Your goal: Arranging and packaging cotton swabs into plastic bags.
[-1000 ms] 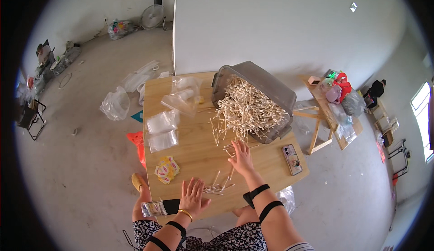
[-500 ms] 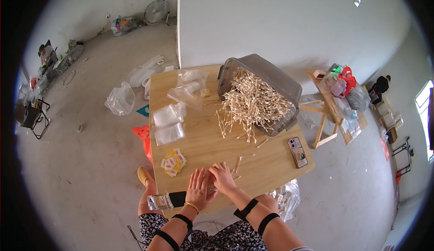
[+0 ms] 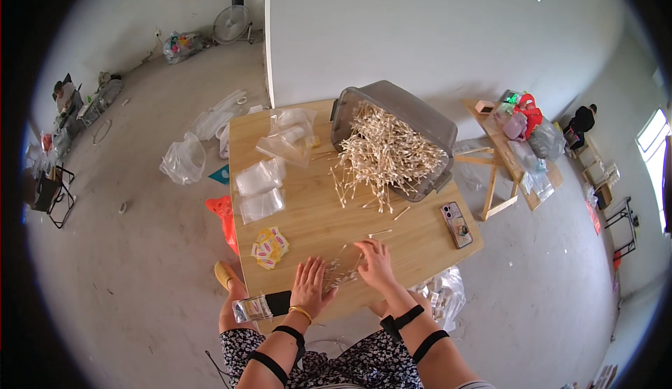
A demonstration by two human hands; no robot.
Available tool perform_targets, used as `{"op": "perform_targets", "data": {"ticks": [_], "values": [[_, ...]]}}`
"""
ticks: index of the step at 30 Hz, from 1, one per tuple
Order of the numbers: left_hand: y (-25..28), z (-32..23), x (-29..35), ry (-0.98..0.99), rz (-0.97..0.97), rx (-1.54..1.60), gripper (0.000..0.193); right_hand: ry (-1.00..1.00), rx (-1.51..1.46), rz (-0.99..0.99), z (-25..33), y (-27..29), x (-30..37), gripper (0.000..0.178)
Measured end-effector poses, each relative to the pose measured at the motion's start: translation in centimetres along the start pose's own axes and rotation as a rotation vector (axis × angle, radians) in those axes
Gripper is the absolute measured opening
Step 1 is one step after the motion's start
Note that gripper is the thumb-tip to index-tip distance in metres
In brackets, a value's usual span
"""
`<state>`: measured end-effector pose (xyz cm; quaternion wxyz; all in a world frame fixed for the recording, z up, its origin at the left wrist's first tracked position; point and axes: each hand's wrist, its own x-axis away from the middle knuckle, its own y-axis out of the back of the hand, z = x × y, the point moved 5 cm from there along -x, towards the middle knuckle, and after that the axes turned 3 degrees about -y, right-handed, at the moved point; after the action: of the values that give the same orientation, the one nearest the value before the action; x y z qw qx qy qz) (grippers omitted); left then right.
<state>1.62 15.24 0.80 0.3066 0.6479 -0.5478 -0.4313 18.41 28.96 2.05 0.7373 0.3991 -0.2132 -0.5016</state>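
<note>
A small, loose cluster of cotton swabs point(image 3: 339, 273) lies by the near edge of the table point(image 3: 308, 224), just right of the left hand point(image 3: 309, 283), seemingly the nearer, and left of the right hand point(image 3: 376, 263). The left is open, palm down; the right's fingers bend, grip unclear. Swabs point mixed ways, some slanting toward the far right corner.

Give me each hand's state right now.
Left hand: open, palm down, beside loose cotton swabs.
Right hand: fingers bent near them; whether it grips any cannot be told.
</note>
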Motion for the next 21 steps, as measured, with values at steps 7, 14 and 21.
{"op": "perform_targets", "data": {"ticks": [7,14,21], "values": [[0.6,-1.0,-0.5,-0.018,0.002,0.024,0.071,0.384,0.205,0.426,2.3,-1.3,-0.5,0.08],[0.1,-0.1,-0.2,-0.006,0.019,-0.025,0.071,0.363,0.148,0.353,0.9,0.5,0.4,0.066],[-0.4,-2.5,-1.2,0.044,0.066,-0.052,0.066,0.307,0.038,0.236,0.4,1.3,1.5,0.048]]}}
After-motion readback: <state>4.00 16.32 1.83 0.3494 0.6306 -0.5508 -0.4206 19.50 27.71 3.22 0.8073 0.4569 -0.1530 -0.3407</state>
